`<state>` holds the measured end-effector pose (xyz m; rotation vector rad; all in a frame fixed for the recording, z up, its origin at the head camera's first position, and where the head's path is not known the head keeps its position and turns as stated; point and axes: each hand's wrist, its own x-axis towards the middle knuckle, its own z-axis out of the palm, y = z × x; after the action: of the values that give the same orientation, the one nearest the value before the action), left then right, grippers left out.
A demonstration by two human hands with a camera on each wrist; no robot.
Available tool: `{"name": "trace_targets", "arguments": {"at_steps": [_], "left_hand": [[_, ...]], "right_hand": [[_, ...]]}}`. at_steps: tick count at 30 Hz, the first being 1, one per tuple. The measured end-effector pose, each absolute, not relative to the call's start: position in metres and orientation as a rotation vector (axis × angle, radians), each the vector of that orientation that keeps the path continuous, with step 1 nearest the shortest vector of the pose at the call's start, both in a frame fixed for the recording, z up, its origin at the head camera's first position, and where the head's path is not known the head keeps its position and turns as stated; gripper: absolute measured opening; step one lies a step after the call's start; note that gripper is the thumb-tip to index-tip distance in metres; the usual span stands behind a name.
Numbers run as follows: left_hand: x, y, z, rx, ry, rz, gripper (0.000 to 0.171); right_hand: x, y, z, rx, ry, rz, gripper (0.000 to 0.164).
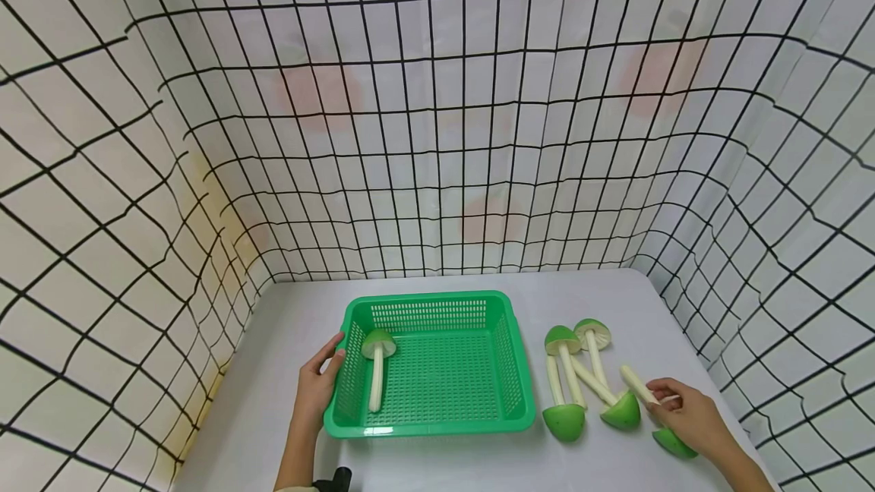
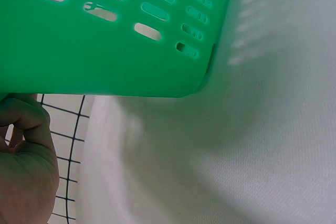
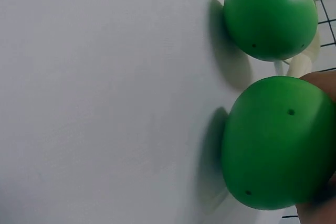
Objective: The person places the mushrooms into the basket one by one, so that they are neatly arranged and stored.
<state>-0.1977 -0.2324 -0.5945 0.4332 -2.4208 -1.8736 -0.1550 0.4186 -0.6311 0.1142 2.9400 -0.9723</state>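
Note:
A green plastic basket [image 1: 437, 428] with slotted walls stands on the white table. My left hand [image 1: 314, 392] grips its left rim, with curled fingers at the edge in the left wrist view. Inside, near the left wall, lies one toy mushroom [image 1: 377, 378] with a green cap and a pale stem. Off to the right, my right hand [image 1: 697, 417] holds another mushroom [image 1: 637, 384] by its stem, the cap towards me. That cap [image 3: 278, 142] fills much of the right wrist view, where most of the right hand is out of frame.
Several more mushrooms [image 1: 564, 424] lie in a loose, partly crossed group between the basket and my right hand. A black wire grid [image 1: 465, 150] surrounds the table [image 1: 581, 291] at the back and sides, with pale cloth behind it.

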Motion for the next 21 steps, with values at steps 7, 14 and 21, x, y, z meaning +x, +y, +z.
{"name": "trace_targets", "arguments": {"at_steps": [7, 14, 21], "left_hand": [[-0.198, -0.233, -0.601, 0.429, -2.401, -1.853, 0.044], [-0.198, -0.232, -0.596, 0.442, -2.408, -1.880, 0.044], [-0.199, -0.232, -0.592, 0.445, -2.424, -1.889, 0.044]], "right_hand": [[-0.155, 0.419, -0.621, 0.082, 2.994, -0.996, 0.041], [-0.158, 0.418, -0.602, 0.109, 3.017, -1.006, 0.042], [-0.163, 0.411, -0.589, 0.102, 3.045, -1.058, 0.042]]}}
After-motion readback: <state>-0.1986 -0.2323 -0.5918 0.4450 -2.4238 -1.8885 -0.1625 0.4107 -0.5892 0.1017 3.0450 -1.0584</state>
